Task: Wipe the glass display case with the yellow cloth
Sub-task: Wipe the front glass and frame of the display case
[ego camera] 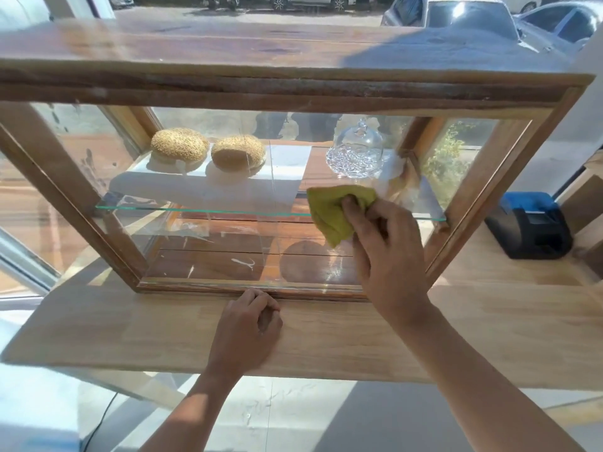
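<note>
On the pale wooden table (359, 337) stands the glass display case (228, 93), a wooden frame with glass panes, its long axis running left to right across the view and its front pane facing the person. Inside, on the left part of the glass shelf (195, 208), lie two round sesame breads (208, 150) side by side on a white sheet. To the right of them on the same shelf stands a clear glass dome (355, 151). The left hand (251, 327) rests on the table just in front of the lower frame of the case, its fingers curled loosely and holding nothing, the fingertips touching the frame edge. Further right, the right hand (381, 236) presses the yellow cloth (332, 210) against the front pane, at the height of the glass shelf, on the right half of the case; its fingers are bent over the crumpled cloth and grip it. At the far right, on the table beside the case, sits a small black and blue printer (528, 223).
</note>
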